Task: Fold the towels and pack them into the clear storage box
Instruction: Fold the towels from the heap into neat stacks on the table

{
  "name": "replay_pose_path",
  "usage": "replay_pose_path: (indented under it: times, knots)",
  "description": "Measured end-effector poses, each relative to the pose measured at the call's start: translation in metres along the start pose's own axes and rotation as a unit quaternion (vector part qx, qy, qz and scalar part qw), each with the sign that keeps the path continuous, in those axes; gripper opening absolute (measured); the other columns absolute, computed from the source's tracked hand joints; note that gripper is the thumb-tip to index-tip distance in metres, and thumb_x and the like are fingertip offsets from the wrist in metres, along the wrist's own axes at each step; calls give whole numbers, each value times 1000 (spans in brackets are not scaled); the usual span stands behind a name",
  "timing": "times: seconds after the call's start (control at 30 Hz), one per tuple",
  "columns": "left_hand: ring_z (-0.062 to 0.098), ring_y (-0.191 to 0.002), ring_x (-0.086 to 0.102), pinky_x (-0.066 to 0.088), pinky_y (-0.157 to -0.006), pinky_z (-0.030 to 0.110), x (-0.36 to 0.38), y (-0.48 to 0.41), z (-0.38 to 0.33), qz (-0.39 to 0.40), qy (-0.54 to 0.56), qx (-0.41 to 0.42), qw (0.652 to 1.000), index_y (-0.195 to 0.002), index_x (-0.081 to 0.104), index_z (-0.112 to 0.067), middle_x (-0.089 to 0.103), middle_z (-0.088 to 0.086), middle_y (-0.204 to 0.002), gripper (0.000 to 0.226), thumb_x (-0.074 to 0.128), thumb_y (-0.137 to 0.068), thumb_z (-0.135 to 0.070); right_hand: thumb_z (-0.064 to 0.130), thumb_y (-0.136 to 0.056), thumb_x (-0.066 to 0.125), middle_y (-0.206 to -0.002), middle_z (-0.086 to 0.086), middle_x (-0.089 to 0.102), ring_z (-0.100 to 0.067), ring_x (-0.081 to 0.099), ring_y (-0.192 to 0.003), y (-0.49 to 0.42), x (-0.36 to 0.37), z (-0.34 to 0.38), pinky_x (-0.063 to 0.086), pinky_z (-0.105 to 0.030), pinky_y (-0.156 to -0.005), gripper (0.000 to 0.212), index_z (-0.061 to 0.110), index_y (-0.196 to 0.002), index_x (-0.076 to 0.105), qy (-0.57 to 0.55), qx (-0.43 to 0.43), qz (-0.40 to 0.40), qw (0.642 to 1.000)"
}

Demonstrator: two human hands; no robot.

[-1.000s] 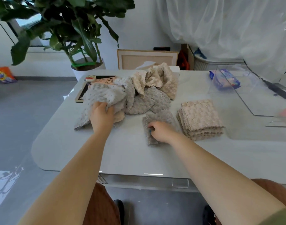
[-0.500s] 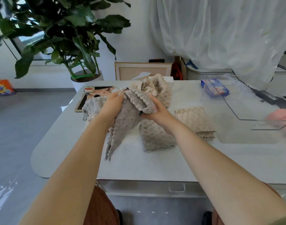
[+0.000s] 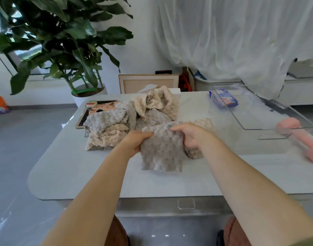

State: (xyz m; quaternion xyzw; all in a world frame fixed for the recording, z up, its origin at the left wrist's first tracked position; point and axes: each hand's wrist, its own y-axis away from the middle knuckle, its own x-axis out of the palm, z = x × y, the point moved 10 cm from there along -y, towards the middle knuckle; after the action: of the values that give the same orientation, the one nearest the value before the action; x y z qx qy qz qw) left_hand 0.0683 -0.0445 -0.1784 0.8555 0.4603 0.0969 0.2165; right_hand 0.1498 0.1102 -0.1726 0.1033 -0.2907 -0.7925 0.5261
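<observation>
A table [image 3: 77, 174] carries a clear storage box [image 3: 258, 114] at its far right and a loose pile of grey and beige towels [image 3: 152, 110] at its far centre. Nearer, a grey towel [image 3: 161, 153] hangs by its top edge, just left of a folded beige stack [image 3: 204, 124]. The left hand [image 3: 134, 142] and right hand [image 3: 193, 137] each keep a grip clamped on that edge.

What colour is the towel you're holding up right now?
The towel is grey with a bumpy texture, clearest in the head view.
</observation>
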Motion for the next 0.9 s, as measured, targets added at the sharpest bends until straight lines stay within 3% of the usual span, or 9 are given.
replay_pose_path:
  times: [0.13,0.27,0.37,0.43,0.53,0.63,0.7,0.77,0.9]
  knots:
    - [31,-101,66,55,-88,45,-20,-2,-31,-89,-18,97,991,-126,56,2,66,17,-116,86,87,-61,-44,-9,-81,62,-90,-17,64,-26,62,-73,5,-19,17,56,-36,-65,23,2,-100,60,136,-62,-109,983]
    - [21,-83,56,49,-75,34,-27,19,-56,-170,-48,167,970,-124,51,5,51,5,-88,61,80,-77,-21,0,-73,76,-77,-13,59,-19,55,-64,15,-35,49,45,-27,-59,12,-2,-79,66,140,-166,-200,955]
    - [26,-96,61,53,-90,40,-30,19,-54,-166,12,153,974,-134,47,-2,51,3,-103,66,79,-77,-9,12,-73,80,-94,-7,62,-18,58,-85,19,-40,56,48,-25,-73,37,0,-106,68,67,-219,-215,950]
    - [31,-101,64,54,-90,47,-25,14,-45,-133,46,119,983,-137,44,2,57,9,-118,74,81,-73,-4,18,-75,79,-96,-3,61,-18,57,-89,28,-35,60,46,-24,-71,25,11,-97,68,52,-262,-209,941]
    - [23,-78,66,56,-78,34,-21,17,-45,-125,17,134,983,-83,65,-3,68,4,-81,21,82,-74,-12,20,-74,78,-88,4,58,-15,57,-88,33,-33,62,40,-26,-70,31,18,-61,50,11,-306,-176,935]
    - [16,-69,56,47,-73,28,-26,30,-66,-175,-3,227,958,-50,49,-11,60,0,-69,43,81,-75,-26,11,-79,73,-67,3,53,-13,50,-69,36,-35,62,38,-26,-67,33,17,-57,49,-53,-315,-143,937]
    - [9,-90,56,45,-83,28,-24,40,-77,-179,14,278,944,-56,51,-11,60,1,-99,39,79,-77,-28,12,-81,72,-66,1,57,-17,53,-67,36,-34,65,44,-30,-67,23,18,-64,58,-73,-329,-136,931]
    - [15,-86,60,49,-80,37,-16,38,-80,-135,44,289,947,-66,55,-12,63,10,-94,29,75,-81,-27,13,-84,71,-78,-1,67,-18,63,-75,38,-29,69,52,-34,-74,7,18,-81,67,-76,-344,-122,928]
    - [23,-94,70,58,-78,37,-3,25,-69,-50,105,260,959,-113,63,-10,70,9,-107,28,70,-86,-15,2,-82,66,-118,-8,65,-26,66,-100,10,-20,56,57,-41,-82,52,21,-130,56,4,-263,-60,963]
